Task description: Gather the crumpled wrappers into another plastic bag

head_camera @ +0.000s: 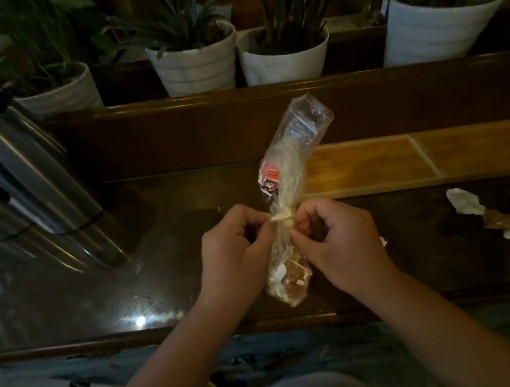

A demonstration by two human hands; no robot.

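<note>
A clear plastic bag (296, 135) lies lengthwise on the dark glossy table (165, 265), twisted into a knot (281, 217) at its middle. Brown and white wrapped sweets fill its near end (289, 282); red and white wrappers show above the knot. My left hand (233, 255) pinches the knot from the left with curled fingers. From the right, my right hand (335, 241) pinches the same knot. Both forearms reach in from the bottom of the view.
Two steel thermos flasks (27, 192) stand at the left. A wrapped sweet (485, 211) lies on the table at the right, with a light wooden tray (406, 159) behind it. Several white plant pots (196, 63) line a ledge beyond the table's raised back edge.
</note>
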